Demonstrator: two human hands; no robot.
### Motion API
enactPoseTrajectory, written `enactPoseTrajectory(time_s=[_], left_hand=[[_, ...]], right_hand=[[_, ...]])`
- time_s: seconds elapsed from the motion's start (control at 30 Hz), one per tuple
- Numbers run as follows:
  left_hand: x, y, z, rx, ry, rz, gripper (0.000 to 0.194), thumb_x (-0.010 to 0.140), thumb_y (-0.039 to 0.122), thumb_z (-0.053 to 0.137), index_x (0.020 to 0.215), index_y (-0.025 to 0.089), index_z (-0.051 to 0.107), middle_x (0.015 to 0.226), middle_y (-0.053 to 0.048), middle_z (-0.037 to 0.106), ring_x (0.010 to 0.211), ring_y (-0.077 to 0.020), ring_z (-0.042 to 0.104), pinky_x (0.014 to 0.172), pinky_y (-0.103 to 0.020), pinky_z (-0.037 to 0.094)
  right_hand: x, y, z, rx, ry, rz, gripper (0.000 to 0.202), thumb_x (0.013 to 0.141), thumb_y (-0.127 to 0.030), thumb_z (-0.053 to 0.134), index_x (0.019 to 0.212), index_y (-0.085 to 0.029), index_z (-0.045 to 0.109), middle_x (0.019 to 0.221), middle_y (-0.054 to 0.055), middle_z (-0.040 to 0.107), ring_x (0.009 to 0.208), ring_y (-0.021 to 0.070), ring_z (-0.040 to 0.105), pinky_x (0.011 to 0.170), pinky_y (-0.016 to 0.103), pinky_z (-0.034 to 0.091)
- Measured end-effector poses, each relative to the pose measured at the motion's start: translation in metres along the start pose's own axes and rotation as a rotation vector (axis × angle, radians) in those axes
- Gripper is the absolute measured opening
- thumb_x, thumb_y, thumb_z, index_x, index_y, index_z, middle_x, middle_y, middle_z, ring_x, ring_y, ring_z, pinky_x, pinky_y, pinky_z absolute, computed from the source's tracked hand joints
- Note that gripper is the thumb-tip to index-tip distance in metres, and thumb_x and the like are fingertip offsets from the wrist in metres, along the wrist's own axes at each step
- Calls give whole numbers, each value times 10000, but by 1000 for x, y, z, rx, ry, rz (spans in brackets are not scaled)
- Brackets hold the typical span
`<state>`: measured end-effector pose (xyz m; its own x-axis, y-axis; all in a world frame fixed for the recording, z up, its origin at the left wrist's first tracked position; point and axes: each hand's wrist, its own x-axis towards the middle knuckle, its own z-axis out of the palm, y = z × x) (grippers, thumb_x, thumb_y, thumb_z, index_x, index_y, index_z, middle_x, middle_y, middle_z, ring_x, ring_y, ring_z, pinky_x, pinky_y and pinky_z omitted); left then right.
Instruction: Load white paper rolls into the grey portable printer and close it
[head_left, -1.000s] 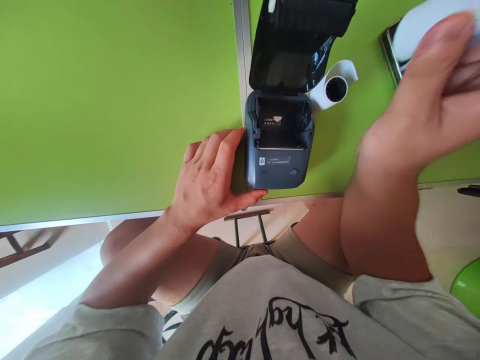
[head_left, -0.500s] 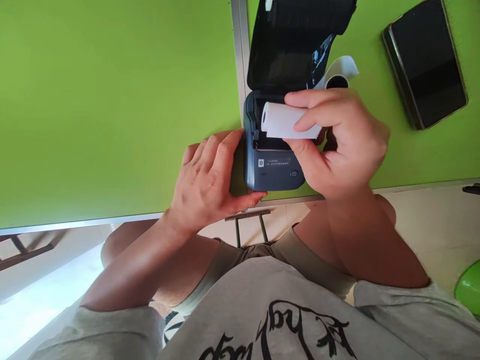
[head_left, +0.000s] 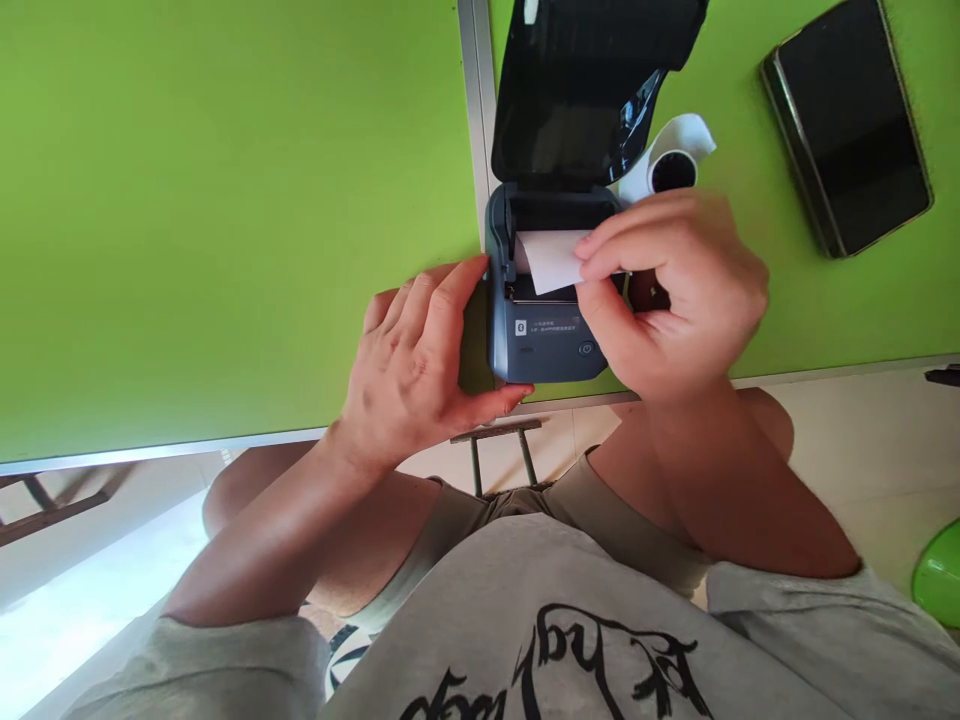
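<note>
A dark grey label printer [head_left: 544, 350] sits on the green table, its black lid [head_left: 592, 90] swung up and back. My left hand [head_left: 416, 360] braces the printer's left side, index fingertip against the side and thumb along the front edge. Inside the open compartment lies a white paper roll [head_left: 523, 252], mostly hidden under its own loose paper end. My right hand [head_left: 675, 290] pinches that paper end [head_left: 555, 262] between thumb and fingers, above the compartment. Behind this hand stands a second white roll [head_left: 667, 165] with a dark core and a curled loose end.
A black smartphone-like device [head_left: 851, 130] lies on the table [head_left: 225, 200] at the far right. A metal seam [head_left: 476, 90] runs between table sections beside the printer. The table's front edge is close to the printer. Part of a green round object [head_left: 937, 575] shows at lower right.
The paper roll has gone down from above the printer into its compartment. My right hand now pinches the paper's loose end instead of the roll. My left hand has stayed put.
</note>
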<state>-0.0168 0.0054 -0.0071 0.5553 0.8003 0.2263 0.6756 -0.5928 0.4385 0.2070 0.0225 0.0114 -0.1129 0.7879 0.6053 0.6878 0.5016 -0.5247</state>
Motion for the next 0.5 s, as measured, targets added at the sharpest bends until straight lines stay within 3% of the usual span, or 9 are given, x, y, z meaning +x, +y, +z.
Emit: enactPoseTrajectory(time_s=[0.2, 0.33, 0.4, 0.5], left_hand=[[1, 1, -1, 10, 46, 39, 893, 957, 806, 491, 1570, 185, 300, 1365, -190, 665, 1223, -329, 682, 938, -425, 514], [1, 0, -3, 79, 46, 103, 674, 1000, 732, 500, 1512, 301, 426, 1325, -146, 637, 1160, -305, 692, 848, -438, 537], [0, -1, -3, 125, 42, 120, 593, 1013, 732, 463, 1484, 374, 494, 1331, -133, 609, 1114, -305, 690, 792, -447, 534], [-1, -1, -4, 134, 40, 126, 596, 1011, 763, 404, 1472, 410, 539, 1342, -138, 582, 1098, -311, 675, 782, -466, 531]], right_hand=[[-5, -6, -5, 96, -14, -63, 173, 845, -104, 617, 879, -274, 620, 781, -2, 707, 745, 165, 670, 739, 372, 612], [-7, -7, -6, 151, -92, -160, 284, 773, -56, 611, 940, -286, 603, 782, -30, 701, 744, 155, 658, 712, 353, 595], [-8, -6, -6, 147, -126, -180, 269, 791, -91, 610, 961, -299, 601, 818, -37, 722, 755, 154, 669, 738, 364, 595], [-10, -5, -7, 190, -89, -162, 169, 826, -283, 620, 995, -288, 614, 865, -9, 729, 750, 154, 681, 742, 374, 595]])
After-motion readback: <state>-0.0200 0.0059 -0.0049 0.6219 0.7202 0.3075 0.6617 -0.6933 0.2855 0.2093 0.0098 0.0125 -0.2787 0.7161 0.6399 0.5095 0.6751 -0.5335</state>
